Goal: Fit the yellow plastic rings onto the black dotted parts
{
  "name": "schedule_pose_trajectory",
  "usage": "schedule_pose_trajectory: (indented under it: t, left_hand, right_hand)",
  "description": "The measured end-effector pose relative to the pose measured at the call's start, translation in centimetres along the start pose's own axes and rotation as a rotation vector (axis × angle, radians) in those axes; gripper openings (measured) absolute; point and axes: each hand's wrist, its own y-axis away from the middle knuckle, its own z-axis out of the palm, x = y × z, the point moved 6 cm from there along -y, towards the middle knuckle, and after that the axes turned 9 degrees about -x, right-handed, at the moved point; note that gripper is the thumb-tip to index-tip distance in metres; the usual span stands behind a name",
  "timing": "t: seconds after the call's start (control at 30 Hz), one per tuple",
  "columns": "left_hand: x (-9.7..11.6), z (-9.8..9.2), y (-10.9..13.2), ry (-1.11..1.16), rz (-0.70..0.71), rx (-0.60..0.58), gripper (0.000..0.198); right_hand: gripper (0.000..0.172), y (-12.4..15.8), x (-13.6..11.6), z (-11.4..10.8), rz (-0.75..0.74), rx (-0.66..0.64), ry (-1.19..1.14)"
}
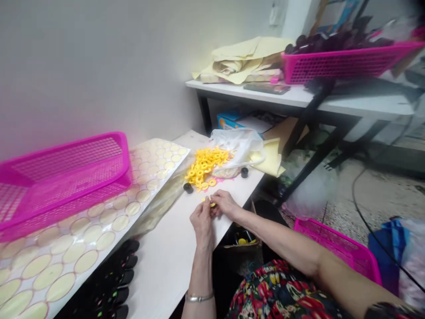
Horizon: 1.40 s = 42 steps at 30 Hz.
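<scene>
My left hand (202,219) and my right hand (225,204) meet over the white table (172,261), fingers pinched together on a small yellow ring (212,204) held between them. Just beyond lies a heap of yellow plastic rings (206,166), spilling from a clear plastic bag (237,144). Two small black caps (188,188) (245,172) sit beside the heap.
An empty pink basket (66,168) rests on a sheet of round cream stickers (99,221) at the left. Black parts (116,283) lie at the table's near edge. Behind stands a higher white table (332,99) with paper, a phone and another pink basket (345,62). A third pink basket (341,252) sits on the floor.
</scene>
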Motion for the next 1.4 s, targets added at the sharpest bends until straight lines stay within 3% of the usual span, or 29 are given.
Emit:
schedule_pose_trajectory:
  t: [0.17,0.4,0.6,0.7,0.83,1.1,1.27,1.4]
  left_hand:
    - [0.1,1.2,1.4,-0.136,0.036,-0.213,0.051]
    - [0.5,1.8,3.3,-0.491,0.301,-0.178,0.035]
    - [0.5,4.0,5.5,-0.535,0.359,-0.532,0.040]
    - [0.0,4.5,6.2,-0.583,0.346,-0.633,0.039]
    - [-0.4,5.6,7.1,-0.702,0.360,-0.721,0.032]
    - [-0.9,7.4,7.5,-0.820,0.415,-0.754,0.019]
    - [-1.5,7.7,7.3,-0.908,0.445,-0.731,0.021]
    - [-1.5,7.9,7.2,-0.949,0.525,-0.716,0.020]
  right_hand:
    - [0.009,2.5,-0.6,-0.9,-0.042,0.008,-0.235]
    - [0.028,5.9,0.1,-2.3,0.075,-0.329,-0.359]
    - [0.048,6.1,2.0,-3.1,0.219,-0.560,-0.321]
    - [0.047,6.9,2.3,-3.7,0.249,-0.711,-0.355]
    - [0.047,7.8,2.4,-5.1,0.217,-0.810,-0.314]
    - [0.047,8.3,2.0,-6.5,0.175,-0.800,-0.123]
    - [0.045,8.5,1.5,-6.5,0.113,-0.788,-0.130]
    - [0.043,8.1,1.9,-6.5,0.036,-0.698,-0.168]
